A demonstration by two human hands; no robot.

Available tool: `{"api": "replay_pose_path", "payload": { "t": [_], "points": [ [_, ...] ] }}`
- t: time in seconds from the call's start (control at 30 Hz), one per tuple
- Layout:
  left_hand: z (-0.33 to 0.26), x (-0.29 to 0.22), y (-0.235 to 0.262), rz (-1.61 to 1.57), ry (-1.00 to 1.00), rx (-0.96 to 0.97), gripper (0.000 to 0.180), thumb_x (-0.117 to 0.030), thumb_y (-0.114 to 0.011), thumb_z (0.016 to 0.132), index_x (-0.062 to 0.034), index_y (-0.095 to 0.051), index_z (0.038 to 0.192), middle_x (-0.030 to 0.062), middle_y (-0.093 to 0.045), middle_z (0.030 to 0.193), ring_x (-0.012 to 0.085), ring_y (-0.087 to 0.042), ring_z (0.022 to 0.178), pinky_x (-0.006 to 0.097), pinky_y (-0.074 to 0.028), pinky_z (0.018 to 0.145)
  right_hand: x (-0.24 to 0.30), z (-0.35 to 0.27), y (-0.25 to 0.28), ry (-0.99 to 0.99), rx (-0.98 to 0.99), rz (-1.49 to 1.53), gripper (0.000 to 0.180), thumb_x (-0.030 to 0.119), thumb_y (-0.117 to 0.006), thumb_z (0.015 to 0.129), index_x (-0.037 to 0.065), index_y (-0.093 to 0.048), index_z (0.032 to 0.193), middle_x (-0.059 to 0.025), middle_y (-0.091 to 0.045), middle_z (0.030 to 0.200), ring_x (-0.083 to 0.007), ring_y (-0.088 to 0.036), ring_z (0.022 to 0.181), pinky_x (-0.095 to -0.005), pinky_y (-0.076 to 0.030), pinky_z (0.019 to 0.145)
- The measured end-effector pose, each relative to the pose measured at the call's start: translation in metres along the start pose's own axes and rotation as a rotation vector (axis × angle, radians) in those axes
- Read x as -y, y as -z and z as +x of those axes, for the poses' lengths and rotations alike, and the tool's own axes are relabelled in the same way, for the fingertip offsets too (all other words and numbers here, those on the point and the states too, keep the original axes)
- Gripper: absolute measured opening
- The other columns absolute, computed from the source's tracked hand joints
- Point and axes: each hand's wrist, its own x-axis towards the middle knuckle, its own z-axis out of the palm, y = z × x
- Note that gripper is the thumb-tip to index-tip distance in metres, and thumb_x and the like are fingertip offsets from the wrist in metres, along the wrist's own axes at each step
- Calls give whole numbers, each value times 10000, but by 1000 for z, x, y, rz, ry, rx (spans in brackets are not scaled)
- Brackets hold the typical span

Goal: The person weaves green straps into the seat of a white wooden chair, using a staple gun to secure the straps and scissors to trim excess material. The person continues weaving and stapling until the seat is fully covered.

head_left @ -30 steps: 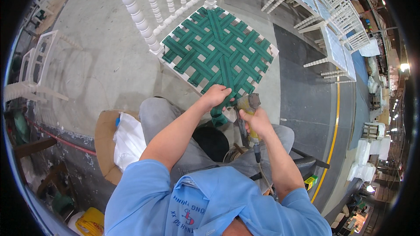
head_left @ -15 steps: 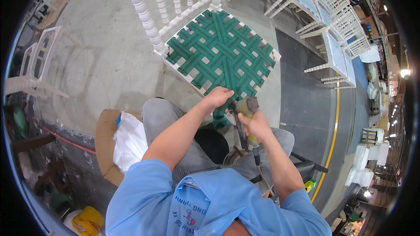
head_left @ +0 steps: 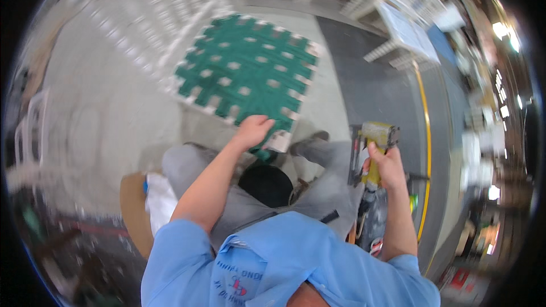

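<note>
In front of me a white chair [head_left: 278,142] has a seat of woven green webbing [head_left: 236,81]; motion blurs its turned back spindles. At the seat's near corner my left hand [head_left: 254,132] is closed on a green webbing strap, whose loose end [head_left: 263,154] hangs just below the fingers. Out to the right, apart from the chair, my right hand [head_left: 389,166] grips a yellow air staple gun [head_left: 376,135] by its handle. A hose fitting shows at the bottom of the handle.
More white chairs [head_left: 406,28] with pale blue seats stand at the far right. Beside my left leg is a cardboard box [head_left: 133,210] with a white bag [head_left: 161,199] in it. A round black thing [head_left: 266,185] lies between my legs. A yellow floor line [head_left: 425,113] runs along the right.
My right hand has carried the staple gun away from the seat corner to the right. The chair appears turned and farther left, its near corner still at my left hand. The view has shifted.
</note>
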Motion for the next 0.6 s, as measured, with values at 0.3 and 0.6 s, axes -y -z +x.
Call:
{"api": "replay_pose_path", "payload": {
  "t": [0.3,0.6],
  "points": [
    [-31,-23,-29,251,-47,-104,396,-327,-571,1090,61,-652,1077,175,-667,888,245,-663,709,399,-534,537,-125,-114,215,-336,-604,121,514,401,-778,978,25,-613,1288,-66,-659,1001,-166,-631,665,-343,-536,568],
    [-39,-10,-56,596,-52,-241,408,-344,-545,1103,45,-669,1092,284,-710,995,472,-682,915,504,-529,840,-266,-115,234,-461,-457,576,474,414,-719,1026,14,-592,1247,-110,-653,1033,-214,-650,692,-372,-571,598]
  ]
}}
